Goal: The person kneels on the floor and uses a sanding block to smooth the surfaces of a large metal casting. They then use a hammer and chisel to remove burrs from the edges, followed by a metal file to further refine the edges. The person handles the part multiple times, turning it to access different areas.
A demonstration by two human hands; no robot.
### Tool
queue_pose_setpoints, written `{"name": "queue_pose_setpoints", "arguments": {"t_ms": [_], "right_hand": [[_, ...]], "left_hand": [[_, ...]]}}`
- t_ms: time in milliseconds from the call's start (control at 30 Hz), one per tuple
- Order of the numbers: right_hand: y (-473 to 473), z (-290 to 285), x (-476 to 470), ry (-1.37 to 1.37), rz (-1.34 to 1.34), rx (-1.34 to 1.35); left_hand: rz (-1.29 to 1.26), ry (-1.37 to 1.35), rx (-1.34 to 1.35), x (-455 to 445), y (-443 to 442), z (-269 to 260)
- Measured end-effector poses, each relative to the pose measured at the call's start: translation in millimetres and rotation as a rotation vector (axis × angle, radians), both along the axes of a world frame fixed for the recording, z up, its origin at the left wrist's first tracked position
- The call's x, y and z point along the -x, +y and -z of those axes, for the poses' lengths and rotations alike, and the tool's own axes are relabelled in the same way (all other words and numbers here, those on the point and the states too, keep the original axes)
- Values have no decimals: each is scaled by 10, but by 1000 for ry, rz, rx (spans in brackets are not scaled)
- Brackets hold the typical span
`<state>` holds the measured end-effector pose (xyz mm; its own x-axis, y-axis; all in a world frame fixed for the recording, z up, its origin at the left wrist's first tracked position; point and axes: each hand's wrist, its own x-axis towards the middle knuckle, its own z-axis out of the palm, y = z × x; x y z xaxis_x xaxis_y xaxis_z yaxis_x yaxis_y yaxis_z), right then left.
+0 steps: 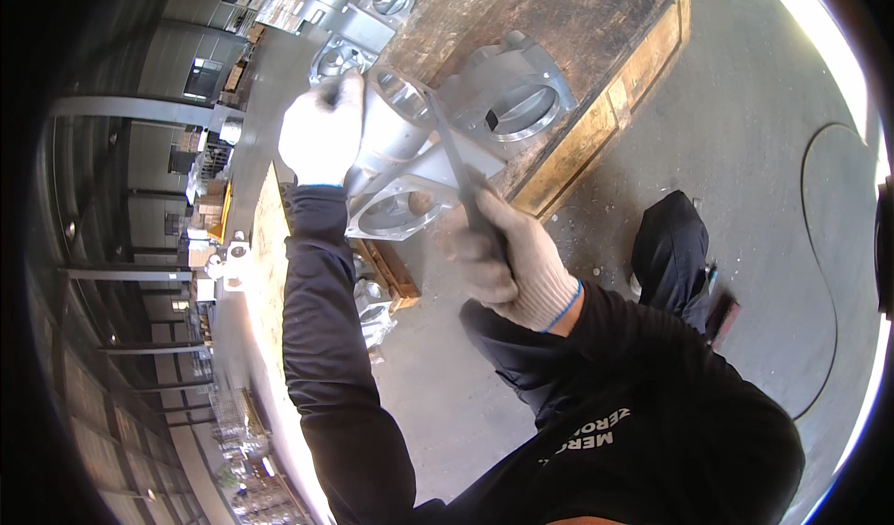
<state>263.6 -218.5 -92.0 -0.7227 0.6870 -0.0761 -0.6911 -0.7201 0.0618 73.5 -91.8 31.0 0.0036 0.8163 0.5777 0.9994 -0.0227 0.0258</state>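
Note:
A silver cast-metal housing [394, 134] lies at the corner of a worn wooden workbench, its round bore facing up and a flanged opening towards me. My gloved left hand [323, 130] grips the housing at its left side, with the fingertips partly hidden. In my gloved right hand [513, 263] is a long, flat metal tool, apparently a file [449, 141], held by its dark handle. The tool slants up to the left, and its tip is at the right rim of the bore. Motion blurs the right fingers; whether the tip touches the rim I cannot tell.
A second cast housing [520, 99] rests on the workbench [559, 8], right of the first. Several similar castings [342, 57] stand beyond. More metal parts [374, 308] lie low beside a wooden crate edge [391, 274]. A cable [831, 281] crosses the floor at right.

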Motion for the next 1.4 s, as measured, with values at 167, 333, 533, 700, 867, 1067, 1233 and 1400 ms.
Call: {"name": "queue_pose_setpoints", "arguments": {"t_ms": [167, 333, 533, 700, 867, 1067, 1233, 1400], "right_hand": [[504, 127, 271, 71, 47, 53], [300, -36, 137, 30, 17, 50], [60, 66, -64, -136, 21, -150], [816, 255, 219, -6, 17, -76], [133, 102, 50, -128, 37, -146], [96, 233, 58, -50, 106, -228], [918, 305, 150, -136, 42, -175], [355, 591, 1, 114, 13, -275]], "left_hand": [[17, -59, 25, -61, 41, 89], [20, -60, 21, -45, -28, 33], [48, -48, 10, 38, -15, 52], [58, -105, 36, -10, 138, 96], [24, 9, -42, 50, 57, 62], [38, -66, -4, 12, -16, 35], [106, -194, 55, 13, 166, 104], [76, -97, 10, -1, 2, -8]]}}
